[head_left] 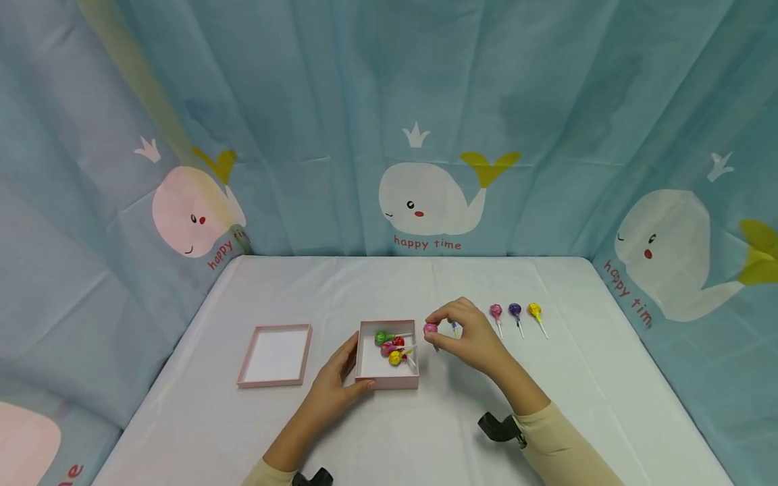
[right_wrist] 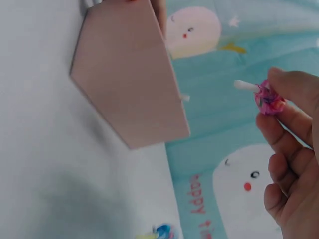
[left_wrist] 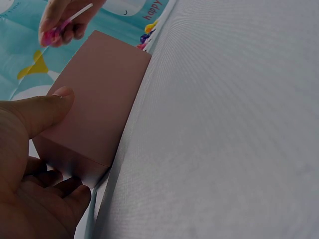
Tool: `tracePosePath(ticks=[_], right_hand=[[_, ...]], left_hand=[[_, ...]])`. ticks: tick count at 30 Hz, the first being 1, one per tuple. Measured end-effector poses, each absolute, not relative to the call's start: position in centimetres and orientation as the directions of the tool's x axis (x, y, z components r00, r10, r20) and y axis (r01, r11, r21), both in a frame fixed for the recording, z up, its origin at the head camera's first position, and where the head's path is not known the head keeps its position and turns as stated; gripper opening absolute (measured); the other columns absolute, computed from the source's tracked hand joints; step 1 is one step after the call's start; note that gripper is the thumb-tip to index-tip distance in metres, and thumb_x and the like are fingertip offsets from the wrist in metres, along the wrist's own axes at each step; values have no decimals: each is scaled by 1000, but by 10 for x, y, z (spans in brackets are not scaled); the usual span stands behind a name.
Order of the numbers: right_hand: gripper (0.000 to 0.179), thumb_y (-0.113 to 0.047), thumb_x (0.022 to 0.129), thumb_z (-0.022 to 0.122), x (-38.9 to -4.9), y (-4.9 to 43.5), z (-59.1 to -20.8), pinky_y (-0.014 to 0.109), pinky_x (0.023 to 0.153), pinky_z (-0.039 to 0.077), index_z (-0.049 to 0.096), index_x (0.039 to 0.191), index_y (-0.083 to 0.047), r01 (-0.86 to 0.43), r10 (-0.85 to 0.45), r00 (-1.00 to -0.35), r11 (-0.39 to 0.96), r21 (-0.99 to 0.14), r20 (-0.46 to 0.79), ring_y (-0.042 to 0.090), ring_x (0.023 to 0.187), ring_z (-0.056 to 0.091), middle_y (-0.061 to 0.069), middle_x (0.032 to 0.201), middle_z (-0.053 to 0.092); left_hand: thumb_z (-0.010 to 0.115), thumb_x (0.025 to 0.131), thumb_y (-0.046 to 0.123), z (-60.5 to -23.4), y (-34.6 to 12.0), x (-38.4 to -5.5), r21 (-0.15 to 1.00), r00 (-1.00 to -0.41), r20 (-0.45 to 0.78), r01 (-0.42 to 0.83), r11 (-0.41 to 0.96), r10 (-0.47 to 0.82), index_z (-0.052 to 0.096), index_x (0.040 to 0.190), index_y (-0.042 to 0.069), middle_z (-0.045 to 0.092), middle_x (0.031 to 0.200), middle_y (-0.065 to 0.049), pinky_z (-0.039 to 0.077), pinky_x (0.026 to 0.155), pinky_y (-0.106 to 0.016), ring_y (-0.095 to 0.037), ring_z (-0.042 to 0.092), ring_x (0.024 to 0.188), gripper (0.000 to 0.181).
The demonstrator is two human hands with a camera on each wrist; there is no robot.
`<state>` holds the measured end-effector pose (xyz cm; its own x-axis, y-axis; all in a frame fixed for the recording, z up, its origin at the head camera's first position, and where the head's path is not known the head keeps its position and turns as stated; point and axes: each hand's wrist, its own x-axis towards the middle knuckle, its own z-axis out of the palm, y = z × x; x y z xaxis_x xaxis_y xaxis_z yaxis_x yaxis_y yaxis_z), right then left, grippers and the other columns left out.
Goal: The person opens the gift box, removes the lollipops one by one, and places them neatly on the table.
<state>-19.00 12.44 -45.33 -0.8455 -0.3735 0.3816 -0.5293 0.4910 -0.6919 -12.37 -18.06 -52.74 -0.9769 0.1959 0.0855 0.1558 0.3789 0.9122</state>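
A pink open box (head_left: pixel 387 383) with a white inside holds several wrapped lollipops, among them a green one (head_left: pixel 381 338) and a yellow one (head_left: pixel 396 358). My left hand (head_left: pixel 333 385) grips the box at its near left corner, thumb on the front wall and fingers along the left side. Just right of the box, my right hand (head_left: pixel 464 334) pinches a pink lollipop (right_wrist: pixel 270 98) by its wrapped head between thumb and fingers. Its white stick (right_wrist: pixel 246 85) points toward the box in the right wrist view. A blue lollipop (head_left: pixel 454 325) is partly hidden behind the right hand.
A shallow pink lid (head_left: pixel 273 356) lies left of the box, white inside facing up. Beyond the right hand lie a pink lollipop (head_left: pixel 496 310), a purple one (head_left: pixel 515 309) and a yellow one (head_left: pixel 535 310) in a row. Whale-print curtains (head_left: pixel 328 202) surround the white table (head_left: pixel 200 418).
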Motion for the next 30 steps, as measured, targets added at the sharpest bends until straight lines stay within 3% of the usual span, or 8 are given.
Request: tracePosePath(ticks=[10, 13, 22, 30], right_hand=[[17, -38, 85, 85, -176, 153, -479, 39, 79, 50, 76, 98, -31, -339, -211, -941, 548, -765, 266, 20, 94, 55, -14, 96, 67], [19, -42, 86, 84, -175, 157, -488, 36, 77, 49, 77, 99, -30, -283, -183, -959, 564, -776, 217, 20, 94, 55, -12, 97, 67], [19, -37, 83, 87, -176, 167, -505, 29, 72, 47, 79, 97, -26, -211, -157, -977, 601, -771, 145, 19, 91, 55, -8, 95, 69], [22, -41, 84, 85, -179, 172, -516, 31, 78, 50, 78, 98, -25, -181, -155, -982, 632, -753, 106, 16, 90, 57, -5, 95, 68]], left_hand=[[88, 81, 21, -530, -183, -123, 916, -980, 74, 139, 376, 184, 29, 163, 19, 30, 167, -2, 34, 121, -35, -25, 34, 152, 102], [88, 81, 21, -531, -183, -123, 916, -981, 71, 136, 378, 181, 29, 163, 19, 30, 167, -3, 34, 121, -36, -26, 34, 152, 101], [88, 82, 21, -530, -182, -123, 923, -977, 77, 146, 355, 201, 29, 163, 16, 29, 168, -5, 33, 121, -36, -26, 33, 152, 101], [87, 83, 27, -532, -182, -125, 923, -975, 90, 158, 351, 201, 27, 164, 19, 27, 168, -4, 31, 122, -36, -26, 32, 152, 101]])
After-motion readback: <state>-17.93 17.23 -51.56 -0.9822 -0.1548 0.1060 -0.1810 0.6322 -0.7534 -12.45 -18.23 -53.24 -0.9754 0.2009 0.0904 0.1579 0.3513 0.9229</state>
